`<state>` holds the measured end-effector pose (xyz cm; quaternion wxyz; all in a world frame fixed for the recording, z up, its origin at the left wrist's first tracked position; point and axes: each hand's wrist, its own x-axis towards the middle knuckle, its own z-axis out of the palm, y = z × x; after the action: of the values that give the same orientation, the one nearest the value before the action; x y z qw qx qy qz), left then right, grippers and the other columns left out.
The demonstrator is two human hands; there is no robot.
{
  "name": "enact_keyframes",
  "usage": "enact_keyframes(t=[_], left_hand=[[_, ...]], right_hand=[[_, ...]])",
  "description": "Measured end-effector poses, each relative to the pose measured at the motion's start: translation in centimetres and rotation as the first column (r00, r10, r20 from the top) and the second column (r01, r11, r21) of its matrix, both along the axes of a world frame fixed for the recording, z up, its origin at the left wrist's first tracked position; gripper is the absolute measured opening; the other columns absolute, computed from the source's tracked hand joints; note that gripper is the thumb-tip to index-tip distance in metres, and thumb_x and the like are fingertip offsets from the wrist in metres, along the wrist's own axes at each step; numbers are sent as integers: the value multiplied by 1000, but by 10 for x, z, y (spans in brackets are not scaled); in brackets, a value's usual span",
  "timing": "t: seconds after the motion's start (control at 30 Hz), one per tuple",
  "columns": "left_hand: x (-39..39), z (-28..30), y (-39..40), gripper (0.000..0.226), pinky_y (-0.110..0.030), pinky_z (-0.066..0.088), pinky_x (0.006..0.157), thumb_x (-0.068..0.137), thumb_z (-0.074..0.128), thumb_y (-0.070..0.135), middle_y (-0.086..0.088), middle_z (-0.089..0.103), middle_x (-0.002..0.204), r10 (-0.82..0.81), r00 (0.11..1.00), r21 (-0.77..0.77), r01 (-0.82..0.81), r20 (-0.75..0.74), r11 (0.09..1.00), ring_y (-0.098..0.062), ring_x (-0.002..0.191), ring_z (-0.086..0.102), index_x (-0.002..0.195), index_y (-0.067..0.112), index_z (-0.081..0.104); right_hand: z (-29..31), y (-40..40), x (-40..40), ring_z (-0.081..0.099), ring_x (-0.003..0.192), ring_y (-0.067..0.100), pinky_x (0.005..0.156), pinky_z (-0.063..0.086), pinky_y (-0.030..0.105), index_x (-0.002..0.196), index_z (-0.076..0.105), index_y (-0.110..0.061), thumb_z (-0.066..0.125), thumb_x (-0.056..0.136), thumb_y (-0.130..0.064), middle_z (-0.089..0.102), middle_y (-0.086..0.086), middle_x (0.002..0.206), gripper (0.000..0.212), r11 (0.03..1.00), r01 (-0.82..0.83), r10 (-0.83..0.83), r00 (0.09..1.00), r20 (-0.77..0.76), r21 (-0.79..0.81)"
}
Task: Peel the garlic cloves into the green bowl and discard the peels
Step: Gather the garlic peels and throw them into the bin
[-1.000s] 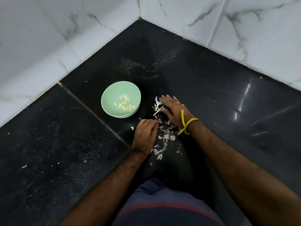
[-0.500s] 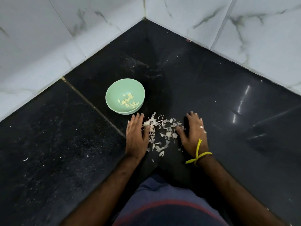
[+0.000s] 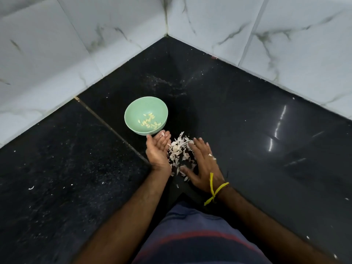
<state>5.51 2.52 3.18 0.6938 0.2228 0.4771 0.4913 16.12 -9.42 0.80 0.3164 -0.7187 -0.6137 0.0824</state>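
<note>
A green bowl stands on the black counter with several peeled garlic cloves in its bottom. Just right of it lies a heap of white garlic peels. My left hand stands on its edge against the left side of the heap, palm facing the peels, fingers straight, fingertips close to the bowl's rim. My right hand lies flat on the counter against the right side of the heap, fingers spread, thumb under the heap's near end. It wears a ring and a yellow wrist thread.
The black stone counter runs into a corner of white marbled wall tiles. A seam crosses the counter left of the bowl. Stray peel bits lie at the left and far right. My striped shirt fills the bottom edge.
Both hands have closed in from either side and pushed the scattered peels into a tighter heap. My left hand has turned from flat, palm down, up onto its edge.
</note>
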Motion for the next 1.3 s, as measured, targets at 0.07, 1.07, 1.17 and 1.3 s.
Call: enact_keyframes(t=[0.07, 1.07, 1.17, 1.3], left_hand=[[-1, -2, 0, 64, -33, 56, 90, 108, 26, 47, -21, 73, 111, -3, 999, -27, 4, 44, 1000, -29, 108, 71, 117, -2, 66], [-39, -28, -23, 12, -12, 53, 75, 91, 69, -1, -8, 76, 94, 101, 806, 424, 196, -583, 884, 2, 80, 69, 101, 1, 76], [-47, -30, -30, 16, -12, 53, 77, 89, 71, -2, -3, 76, 95, 138, 753, 483, 259, -643, 836, 3, 82, 70, 96, 12, 77], [-49, -33, -31, 11, -31, 57, 88, 93, 68, 14, 1, 75, 97, 213, 674, 548, 332, -707, 768, -9, 94, 70, 95, 10, 79]], right_hand=[[-1, 6, -14, 11, 151, 30, 123, 7, 48, 149, 32, -2, 57, 88, -57, 26, 17, 158, 86, 999, -24, 26, 997, 72, -21], [-1, 41, 5, 20, 149, 29, 118, 23, 53, 146, 40, -12, 37, 99, -44, 32, 16, 156, 56, 988, 91, -74, 988, 134, -124], [3, 41, 24, 28, 146, 22, 119, 28, 41, 139, 51, -13, 38, 102, -33, 45, 12, 149, 44, 991, 136, -137, 984, -119, -12], [-4, 41, 30, 27, 146, 21, 120, 24, 40, 142, 47, -12, 39, 102, -37, 42, 10, 151, 48, 992, 98, -108, 986, -125, -81]])
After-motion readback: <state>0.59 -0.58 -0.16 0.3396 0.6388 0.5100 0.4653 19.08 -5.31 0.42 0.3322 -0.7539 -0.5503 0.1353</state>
